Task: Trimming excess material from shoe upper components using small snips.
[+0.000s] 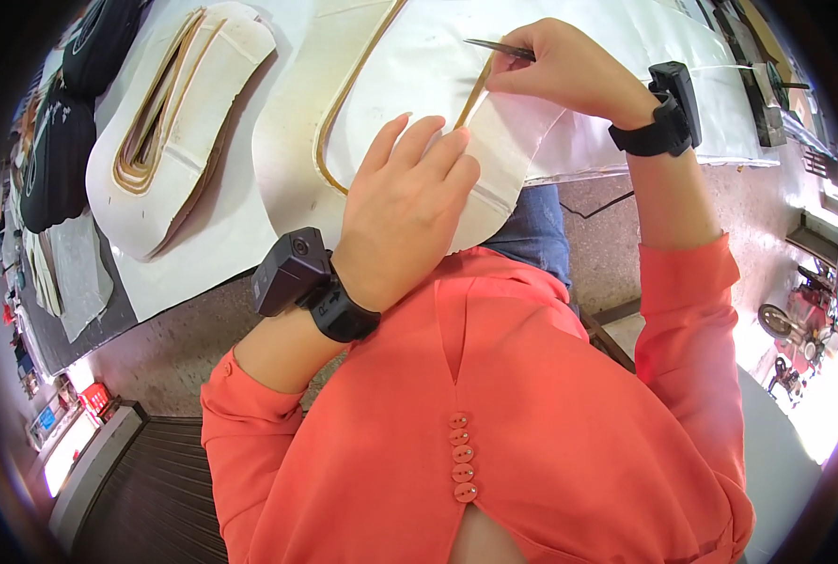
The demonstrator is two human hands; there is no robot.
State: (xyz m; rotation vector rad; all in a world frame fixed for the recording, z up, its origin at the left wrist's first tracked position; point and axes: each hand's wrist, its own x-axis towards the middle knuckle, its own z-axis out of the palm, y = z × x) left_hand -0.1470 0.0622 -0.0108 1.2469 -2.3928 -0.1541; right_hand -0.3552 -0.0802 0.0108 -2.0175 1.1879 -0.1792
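A large cream U-shaped piece of sheet material (285,141) with a brown inner edge lies before me on the white-covered table. My left hand (402,202) rests on its curved near end, palm down, fingers stretched out. Farther right, my right hand (574,73) is closed round a slim dark pointed tool (496,45), whose tip sticks out to the left. The fingertips of that hand also meet the brown edge strip (473,99) on the piece's right arm. What exactly they pinch there is partly hidden.
A stack of similar cream looped pieces (109,193) lies to the left on the white sheet (207,249). Black bundles (57,160) sit beyond it at the table's left side. A dark cable (595,207) runs near the table's right front edge.
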